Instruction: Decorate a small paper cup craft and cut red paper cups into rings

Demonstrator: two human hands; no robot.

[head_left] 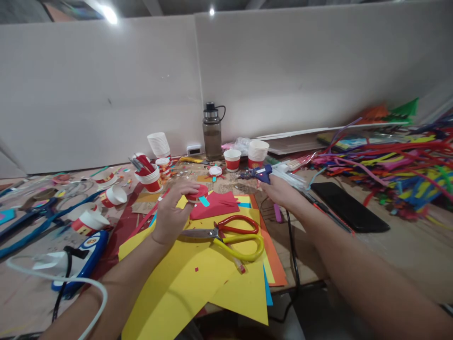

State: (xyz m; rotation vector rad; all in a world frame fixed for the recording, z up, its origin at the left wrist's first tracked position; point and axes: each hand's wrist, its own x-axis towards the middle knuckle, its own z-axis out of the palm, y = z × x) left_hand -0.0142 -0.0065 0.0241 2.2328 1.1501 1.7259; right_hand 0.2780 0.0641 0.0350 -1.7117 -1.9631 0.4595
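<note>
My left hand [172,211] is closed on a round red piece [197,192] by its edge; a short teal strip [204,201] sticks out from it. Farther right, my right hand [278,190] has its fingers around a dark blue hot glue gun [262,173], whose nozzle points left. Under and between the hands lie yellow paper sheets [166,288] and a red paper piece [215,206] with cut strips. Scissors [214,233] with one red and one yellow handle rest on the yellow sheets, beside my left wrist.
Paper cups [232,160] and a water bottle [212,134] stand at the back. A cup of pens [148,179] is left of centre. A black phone [350,207] and a heap of coloured pipe cleaners [399,165] lie right. A black cable [290,245] hangs over the front edge.
</note>
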